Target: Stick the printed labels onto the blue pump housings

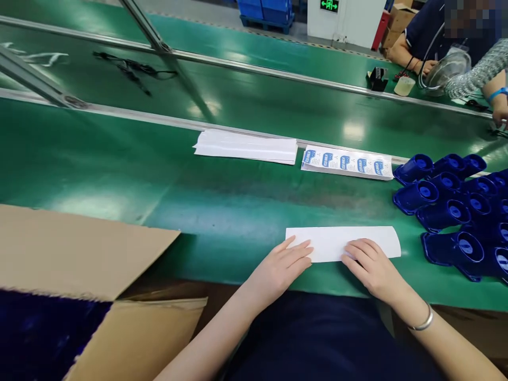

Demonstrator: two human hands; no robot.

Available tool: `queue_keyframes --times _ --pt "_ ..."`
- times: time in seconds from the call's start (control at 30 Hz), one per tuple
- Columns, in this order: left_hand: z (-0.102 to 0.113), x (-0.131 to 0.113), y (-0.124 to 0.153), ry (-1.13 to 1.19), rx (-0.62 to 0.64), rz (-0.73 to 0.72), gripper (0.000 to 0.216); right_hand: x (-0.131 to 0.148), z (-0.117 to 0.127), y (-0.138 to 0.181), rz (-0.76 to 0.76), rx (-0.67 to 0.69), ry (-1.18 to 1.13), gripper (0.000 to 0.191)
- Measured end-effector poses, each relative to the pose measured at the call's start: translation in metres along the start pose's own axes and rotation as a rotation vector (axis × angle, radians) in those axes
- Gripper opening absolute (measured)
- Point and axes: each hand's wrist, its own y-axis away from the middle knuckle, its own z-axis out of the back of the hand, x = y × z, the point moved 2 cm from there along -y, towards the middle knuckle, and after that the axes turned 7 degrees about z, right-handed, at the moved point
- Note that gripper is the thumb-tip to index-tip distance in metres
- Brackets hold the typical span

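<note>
A blank white paper strip [329, 246] lies lengthwise on the green work surface in front of me, its right end curling slightly. My left hand [283, 264] rests on the strip's left end, open, with fingers spread across it. Near the strip's middle, my right hand [371, 267] touches the paper with fingers gently bent and apart, gripping nothing. Farther back lie a sheet of blue-and-white printed labels [347, 163] and a stack of white strips [246, 146].
Dark blue plastic cup-like parts [454, 248] stand in rows at the right. An open cardboard box [79, 254] is at the lower left. Metal rails [238, 64] cross the bench. Beyond them, another person [424, 37] works near a flexible duct [478, 69].
</note>
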Motion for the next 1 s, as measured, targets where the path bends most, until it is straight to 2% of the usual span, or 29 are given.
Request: queue_keyframes --times 0.17,0.3,0.4,0.5,0.63,0.73,0.83,1.0 --pt "-0.002 0.002 -0.006 0.073 0.019 0.099 0.012 -0.003 -0.004 -0.018 -0.016 0.048 -0.090 0.020" --pt "-0.002 0.007 -0.014 0.216 0.024 0.290 0.013 -0.007 -0.007 -0.024 -0.153 0.032 -0.218 0.011" --pt "-0.001 0.011 -0.021 0.328 0.081 0.443 0.015 -0.012 -0.006 -0.029 -0.240 0.029 -0.318 0.013" --pt "0.000 0.015 -0.028 0.383 0.142 0.563 0.017 -0.018 -0.005 -0.035 -0.305 0.084 -0.417 0.015" --pt "0.000 0.017 -0.036 0.407 0.180 0.654 0.019 -0.023 -0.003 -0.041 -0.350 0.155 -0.449 0.016" --pt "0.003 0.019 -0.037 0.421 0.219 0.665 0.019 -0.023 -0.001 -0.042 -0.370 0.187 -0.453 0.014" --pt "0.008 0.022 -0.034 0.412 0.263 0.594 0.017 -0.019 -0.002 -0.041 -0.357 0.189 -0.474 0.007" --pt "0.009 0.030 -0.027 0.315 0.208 0.497 0.014 -0.013 -0.008 -0.043 -0.296 0.146 -0.428 0.014"
